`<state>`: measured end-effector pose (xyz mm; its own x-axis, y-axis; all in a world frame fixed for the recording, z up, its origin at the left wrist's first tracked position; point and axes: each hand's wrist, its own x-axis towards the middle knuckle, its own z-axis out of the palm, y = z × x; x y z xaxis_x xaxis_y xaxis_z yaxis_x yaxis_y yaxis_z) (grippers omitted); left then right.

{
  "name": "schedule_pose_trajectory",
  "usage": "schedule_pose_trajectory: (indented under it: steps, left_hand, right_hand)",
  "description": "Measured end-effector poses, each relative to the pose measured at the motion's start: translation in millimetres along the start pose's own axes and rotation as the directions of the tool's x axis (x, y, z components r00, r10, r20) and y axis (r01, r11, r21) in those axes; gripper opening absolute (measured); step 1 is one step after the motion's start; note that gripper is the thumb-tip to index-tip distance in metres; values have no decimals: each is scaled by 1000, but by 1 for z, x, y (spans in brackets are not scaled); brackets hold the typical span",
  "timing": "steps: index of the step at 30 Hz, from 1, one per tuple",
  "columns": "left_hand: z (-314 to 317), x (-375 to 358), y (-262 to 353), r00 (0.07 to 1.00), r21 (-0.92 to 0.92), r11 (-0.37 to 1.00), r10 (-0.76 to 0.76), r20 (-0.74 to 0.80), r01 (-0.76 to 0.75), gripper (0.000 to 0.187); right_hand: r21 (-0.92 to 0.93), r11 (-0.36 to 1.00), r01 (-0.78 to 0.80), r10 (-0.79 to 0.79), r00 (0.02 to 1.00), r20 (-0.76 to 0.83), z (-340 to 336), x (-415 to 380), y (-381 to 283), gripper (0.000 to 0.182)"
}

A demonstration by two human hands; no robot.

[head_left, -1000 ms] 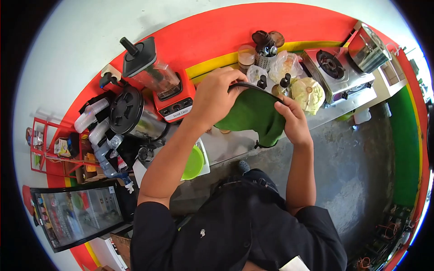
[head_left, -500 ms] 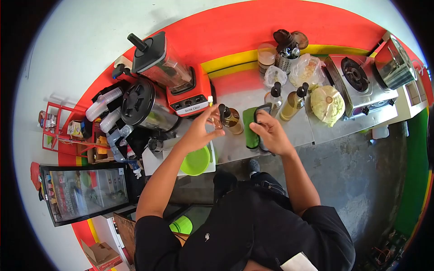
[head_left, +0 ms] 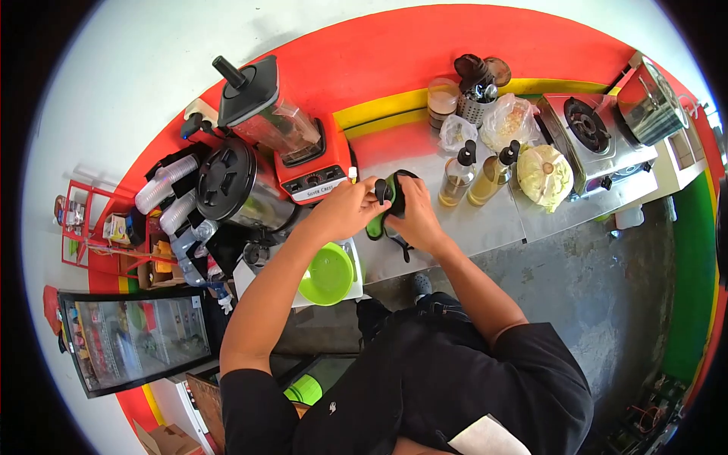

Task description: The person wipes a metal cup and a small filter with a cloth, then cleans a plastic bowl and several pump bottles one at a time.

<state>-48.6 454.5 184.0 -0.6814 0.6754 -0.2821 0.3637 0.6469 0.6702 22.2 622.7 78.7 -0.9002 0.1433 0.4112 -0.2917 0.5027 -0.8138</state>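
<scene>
My left hand (head_left: 350, 208) is closed at the black pump top (head_left: 384, 189) of a bottle over the steel counter. My right hand (head_left: 416, 220) presses a green and dark grey cloth (head_left: 374, 226) around the same bottle; its fingers curl over the cloth. Cloth and hands hide most of the bottle's body. Just to the right stand two clear pump bottles with black tops: one (head_left: 456, 180) holds a little yellowish liquid, the other (head_left: 489, 182) is fuller. A cabbage (head_left: 544, 176) sits beside them.
A red blender (head_left: 312, 171) and a large black-lidded container (head_left: 241, 182) stand at the left. A green bowl (head_left: 327, 274) lies near the counter's front edge. Plastic bags (head_left: 509, 121), a utensil holder (head_left: 475, 106) and a gas stove (head_left: 595, 140) are at the back and right.
My right hand has moved left with the cloth and put it around the bottle. My left hand, apart from the bottle before, has closed at its pump top.
</scene>
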Motion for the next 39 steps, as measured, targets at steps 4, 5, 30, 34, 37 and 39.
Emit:
schedule_pose_trajectory:
  steps: [4,5,30,34,37,39]
  left_hand:
    - [-3,0,6,992,4,993,117,-39,-116,34]
    - [-6,-1,9,999,-75,996,43,-21,-44,34]
    - [3,7,-4,972,-18,993,-119,-201,118,49]
    - [6,1,1,978,-20,994,-112,-177,111,43]
    - [9,4,-9,988,-192,976,-122,-90,103,35]
    - [8,5,-8,988,-189,975,-135,-75,119,35]
  right_hand:
    - [120,990,-79,50,972,230,14,18,13,42]
    - [178,982,-59,21,977,212,17,20,15,36]
    - [96,994,54,-77,961,265,4,26,16,53]
    - [419,900,-115,-96,889,449,-14,23,30,66]
    - [448,889,-96,-172,836,522,-30,27,27,68]
    - [442,888,-126,-133,850,509,-24,28,25,65]
